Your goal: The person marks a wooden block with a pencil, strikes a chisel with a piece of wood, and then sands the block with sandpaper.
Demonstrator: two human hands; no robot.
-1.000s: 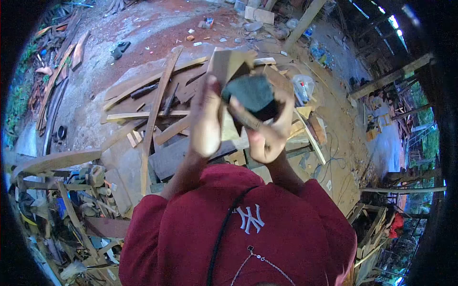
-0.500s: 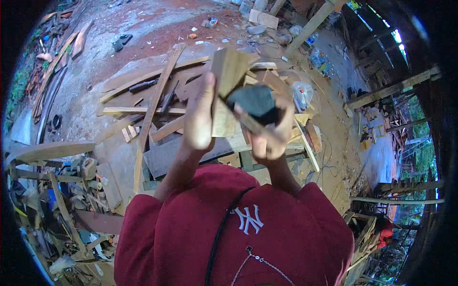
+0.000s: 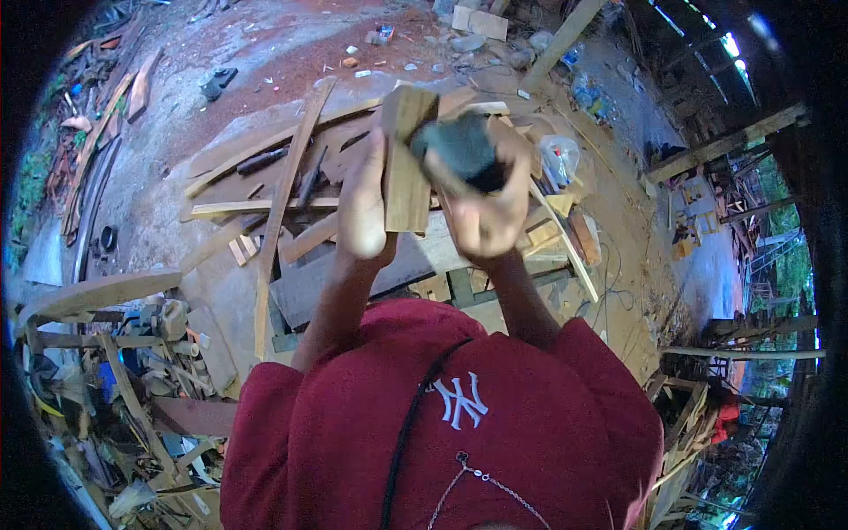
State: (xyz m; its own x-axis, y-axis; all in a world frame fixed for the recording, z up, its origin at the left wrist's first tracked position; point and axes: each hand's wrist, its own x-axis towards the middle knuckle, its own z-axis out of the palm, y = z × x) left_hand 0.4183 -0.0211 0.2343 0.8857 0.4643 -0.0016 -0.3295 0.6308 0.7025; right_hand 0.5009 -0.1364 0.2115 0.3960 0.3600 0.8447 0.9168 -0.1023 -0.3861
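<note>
Raised in front of my chest, a squared wooden block (image 3: 407, 181) stands on end with its pale grain showing. My left hand (image 3: 362, 205) is closed along the block's left side. In my right hand (image 3: 496, 208) is a dark, curved sheet that looks like sandpaper (image 3: 461, 148), blurred by motion. Its left edge lies against the block's right side, near the upper end. The right-hand fingers wrap round the sheet from the right and below. What lies inside the sheet's fold is hidden.
Behind the hands is a low bench with wooden strips and offcuts, among them a long plank (image 3: 287, 203). A clear plastic bag (image 3: 559, 157) lies at its right. Scrap and tools crowd a rack at lower left; a wooden post (image 3: 565, 40) rises at upper right.
Both hands and the block have risen slightly in view. The block shows a different face, now more upright. The sandpaper has shifted left and up along it.
</note>
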